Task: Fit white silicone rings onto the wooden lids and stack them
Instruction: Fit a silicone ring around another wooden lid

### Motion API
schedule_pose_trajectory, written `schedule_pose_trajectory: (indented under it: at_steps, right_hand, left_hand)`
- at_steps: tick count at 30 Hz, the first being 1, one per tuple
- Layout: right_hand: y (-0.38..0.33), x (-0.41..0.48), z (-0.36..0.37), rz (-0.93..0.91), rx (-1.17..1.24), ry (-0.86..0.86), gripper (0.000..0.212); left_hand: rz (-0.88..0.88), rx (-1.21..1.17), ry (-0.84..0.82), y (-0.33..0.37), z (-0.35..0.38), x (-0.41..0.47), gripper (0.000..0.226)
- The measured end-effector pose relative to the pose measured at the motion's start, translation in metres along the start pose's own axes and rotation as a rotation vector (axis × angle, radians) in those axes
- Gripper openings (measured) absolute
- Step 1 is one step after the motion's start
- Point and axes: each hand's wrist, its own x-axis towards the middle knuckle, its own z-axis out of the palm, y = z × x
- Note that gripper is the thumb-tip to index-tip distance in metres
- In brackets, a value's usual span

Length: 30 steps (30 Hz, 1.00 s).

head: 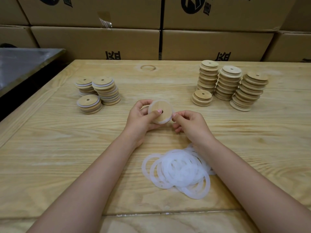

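My left hand [143, 118] grips a round wooden lid [162, 109] above the table's middle, thumb lying across its face by the centre hole. A white silicone ring [164, 122] runs around the lid's rim. My right hand [190, 125] pinches that ring at the lid's right edge. A loose heap of white rings [178, 170] lies on the table under my right forearm. Three stacks of lids with white rings [98, 93] stand at the left. Several stacks of bare wooden lids [230, 84] stand at the right.
The work surface is a pale wooden table [58, 148]. Brown cardboard boxes [151, 42] form a wall behind it. A grey metal-edged surface [25, 64] sits beyond the table's left far corner.
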Motion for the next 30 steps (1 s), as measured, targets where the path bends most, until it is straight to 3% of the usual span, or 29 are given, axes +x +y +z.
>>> schedule_pose_trajectory:
  at_steps: [11,17,21,26,30]
  right_hand:
    - [-0.0013,-0.0021,0.0026,-0.023,-0.155,0.039,0.017]
    - [-0.0035,-0.0014,0.0025,-0.025,-0.122,-0.007,0.015]
    - [-0.003,-0.0026,0.0012,-0.076,-0.087,-0.042,0.012]
    - [-0.0018,-0.002,0.0013,-0.055,-0.02,0.003,0.014]
    - [-0.0024,-0.0019,0.0017,-0.004,0.036,0.007,0.018]
  left_hand:
    - [-0.029,-0.019,-0.035,-0.0013,0.002,-0.0013,0.024]
    - [-0.103,-0.16,0.002,0.0038,0.0019,-0.0005,0.019]
    - [-0.192,-0.217,-0.033,0.007,0.0002,-0.0002,0.029]
    - [-0.221,-0.141,-0.07,0.006,-0.0005,0.0027,0.041]
    - [-0.213,-0.137,-0.115,0.0056,-0.0057,0.0038,0.038]
